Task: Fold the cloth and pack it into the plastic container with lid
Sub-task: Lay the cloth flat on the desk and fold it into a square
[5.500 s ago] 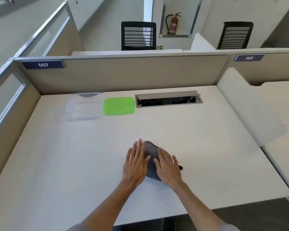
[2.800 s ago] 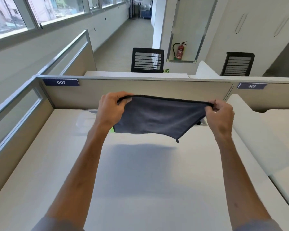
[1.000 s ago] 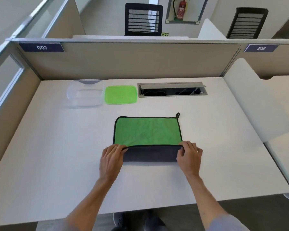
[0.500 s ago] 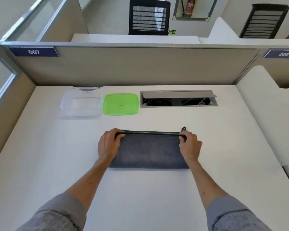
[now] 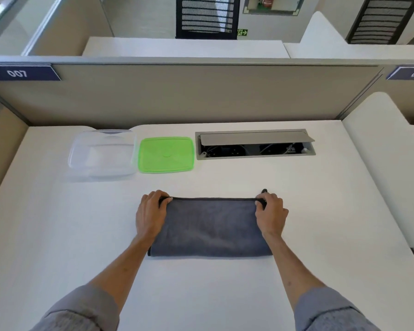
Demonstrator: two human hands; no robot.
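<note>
Grey cloth (folded, flat on desk), far corners pinched by left hand and right hand fingers.

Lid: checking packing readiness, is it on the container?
No, the green lid lies flat on the desk beside the open container.

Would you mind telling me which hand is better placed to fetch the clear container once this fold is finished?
The left hand, probably: the clear container sits at the far left, on its side, while the right hand would cross the cloth.
</note>
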